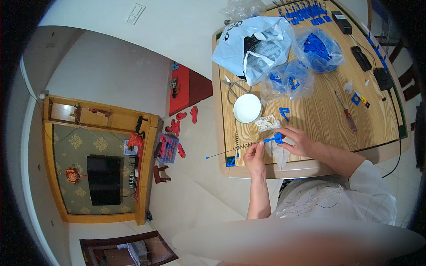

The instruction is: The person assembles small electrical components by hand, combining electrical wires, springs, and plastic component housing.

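Near the table's front edge, my left hand (pixel 255 160) pinches a thin metal rod with a coiled spring section (pixel 243 146); its far end has a small blue tip. My right hand (pixel 298 142) grips a blue plastic piece (pixel 274 138) at the other end, and the two parts meet between my fingers. A white cloth or paper piece (pixel 280 156) lies beneath my hands. Beyond them sit a heap of white string (pixel 268 123), a loose blue plastic part (pixel 284 114) and a white bowl (pixel 247 108). Another spring (pixel 237 141) lies by the left edge.
Scissors (pixel 236 88) lie beside a large white plastic bag (pixel 253 44). Clear bags (pixel 326 62) hold blue parts. Assembled blue pieces with springs (pixel 310 13) line the far edge. A screwdriver (pixel 348 116), a glue tube (pixel 364 102) and black adapters (pixel 382 79) with cables are on the right.
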A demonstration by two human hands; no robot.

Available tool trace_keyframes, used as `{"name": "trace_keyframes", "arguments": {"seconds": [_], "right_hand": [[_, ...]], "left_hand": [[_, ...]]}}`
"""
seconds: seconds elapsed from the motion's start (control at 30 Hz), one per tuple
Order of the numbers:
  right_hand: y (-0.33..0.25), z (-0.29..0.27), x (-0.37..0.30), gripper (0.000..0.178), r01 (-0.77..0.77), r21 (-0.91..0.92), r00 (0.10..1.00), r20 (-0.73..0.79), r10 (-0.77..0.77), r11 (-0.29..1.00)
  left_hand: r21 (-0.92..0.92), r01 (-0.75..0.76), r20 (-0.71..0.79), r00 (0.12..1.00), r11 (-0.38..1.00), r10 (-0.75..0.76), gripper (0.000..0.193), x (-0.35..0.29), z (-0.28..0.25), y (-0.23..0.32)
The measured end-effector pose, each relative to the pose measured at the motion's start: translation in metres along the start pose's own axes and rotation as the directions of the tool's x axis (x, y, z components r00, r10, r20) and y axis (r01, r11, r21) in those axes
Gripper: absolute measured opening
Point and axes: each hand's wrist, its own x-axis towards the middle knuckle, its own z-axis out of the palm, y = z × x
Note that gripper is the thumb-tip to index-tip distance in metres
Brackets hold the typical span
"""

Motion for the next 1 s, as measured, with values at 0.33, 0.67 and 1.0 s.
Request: {"name": "trace_keyframes", "arguments": {"seconds": [0.33, 0.67, 1.0], "right_hand": [[0.0012, 0.0006, 0.0000, 0.046, 0.009, 0.029, 1.000, -0.004, -0.009, 1.000], [0.0005, 0.0009, -0.0008, 0.043, -0.011, 0.057, 1.000, -0.012, 0.012, 0.998], [0.0030, 0.0020, -0.0008, 0.043, 0.000, 0.041, 0.999, -0.032, 0.001, 0.999]], "left_hand": [[0.007, -0.013, -0.004, 1.000, 1.000, 0.013, 0.005, -0.0002, 0.0003, -0.0010], [0.017, -0.019, -0.008, 1.000, 1.000, 0.019, 0.006, 0.0028, -0.0016, -0.0047], [0.006, 0.001, -0.010, 1.000, 1.000, -0.001, 0.006, 0.0036, 0.0007, -0.0034]]}}
